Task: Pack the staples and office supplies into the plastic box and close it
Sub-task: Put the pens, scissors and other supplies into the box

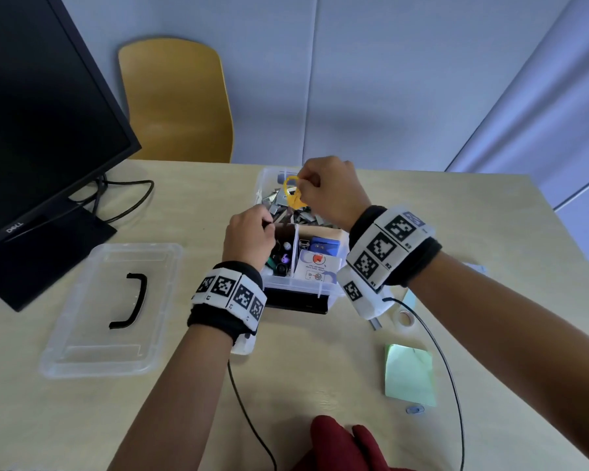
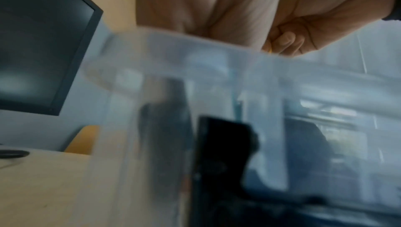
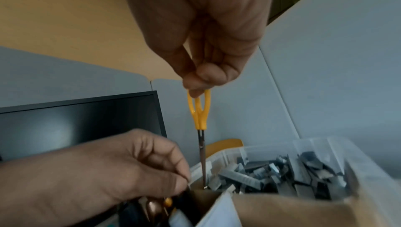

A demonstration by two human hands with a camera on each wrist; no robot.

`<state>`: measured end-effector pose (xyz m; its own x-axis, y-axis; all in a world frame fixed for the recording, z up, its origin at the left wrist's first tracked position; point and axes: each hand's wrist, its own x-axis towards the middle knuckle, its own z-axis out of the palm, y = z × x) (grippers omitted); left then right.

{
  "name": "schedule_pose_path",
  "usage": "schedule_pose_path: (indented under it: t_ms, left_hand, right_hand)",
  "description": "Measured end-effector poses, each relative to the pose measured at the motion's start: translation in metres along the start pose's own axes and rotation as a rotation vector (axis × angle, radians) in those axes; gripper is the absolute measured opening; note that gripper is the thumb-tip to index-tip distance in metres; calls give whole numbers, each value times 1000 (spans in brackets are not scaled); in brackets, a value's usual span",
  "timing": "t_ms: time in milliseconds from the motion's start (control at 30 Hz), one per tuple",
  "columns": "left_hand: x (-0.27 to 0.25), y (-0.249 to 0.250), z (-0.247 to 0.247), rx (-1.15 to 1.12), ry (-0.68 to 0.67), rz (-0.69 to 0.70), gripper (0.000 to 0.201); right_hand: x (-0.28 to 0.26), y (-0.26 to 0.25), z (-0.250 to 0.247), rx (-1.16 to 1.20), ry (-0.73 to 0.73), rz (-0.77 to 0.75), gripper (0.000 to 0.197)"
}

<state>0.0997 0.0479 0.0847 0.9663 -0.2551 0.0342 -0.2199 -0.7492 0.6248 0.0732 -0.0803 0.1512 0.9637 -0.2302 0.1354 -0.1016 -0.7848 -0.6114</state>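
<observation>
The clear plastic box (image 1: 334, 294) stands open mid-table, its far compartment heaped with grey staples (image 1: 286, 202). Over it my right hand (image 1: 305, 188) pinches the yellow handles of a pair of scissors (image 1: 293, 195), which hang point down. In the right wrist view the scissors (image 3: 200, 116) reach down with their blades at the brown cardboard divider (image 3: 282, 210), beside the staples (image 3: 282, 176). My left hand (image 1: 267, 226) sits at the box's left side, thumb and forefinger pinching the divider's left end. The left wrist view is blurred, showing only the box wall (image 2: 195, 69).
The box's clear lid (image 1: 82, 355) with a black handle lies on the left. A monitor (image 1: 31, 130) stands far left, a chair (image 1: 177, 103) behind the table. Green sticky notes (image 1: 410, 375), a tape roll (image 1: 405, 317) and a blue paper clip (image 1: 415, 409) lie to the right.
</observation>
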Motion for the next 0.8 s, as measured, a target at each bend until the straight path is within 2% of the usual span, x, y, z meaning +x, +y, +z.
schedule_pose_path:
  t_ms: [67, 167, 233, 300, 400, 467, 567, 667, 767, 800]
  left_hand:
    - [-1, -3, -2, -11, -1, -13, 17]
    - [-2, -5, -2, -32, -4, -18, 18]
    - [0, -7, -1, -59, 7, -18, 19]
    - [1, -9, 0, -86, 20, -12, 17]
    - [1, -11, 0, -99, 35, -20, 17]
    - [0, -13, 0, -112, 40, -15, 17]
    - [-1, -15, 0, -129, 41, 1, 14]
    - [0, -15, 1, -111, 42, 8, 11]
    - [0, -12, 2, -69, 34, 7, 12]
    - [0, -12, 2, -55, 27, 9, 13]
  right_hand:
    - [1, -2, 7, -35, -86, -3, 19]
    - [7, -3, 24, -168, -318, 7, 26]
    - [13, -2, 34, -260, -402, 30, 25]
    - [19, -2, 40, -323, -418, 46, 16]
    - [21, -9, 45, -437, -473, 39, 22]
    - [20, -11, 47, -502, -500, 8, 8]
    - [19, -10, 48, -579, -531, -27, 22]
    - [16, -9, 45, -637, -551, -65, 23]
    - [16, -6, 47, -672, -586, -40, 16]
    - [16, -3, 47, -654, -591, -40, 19]
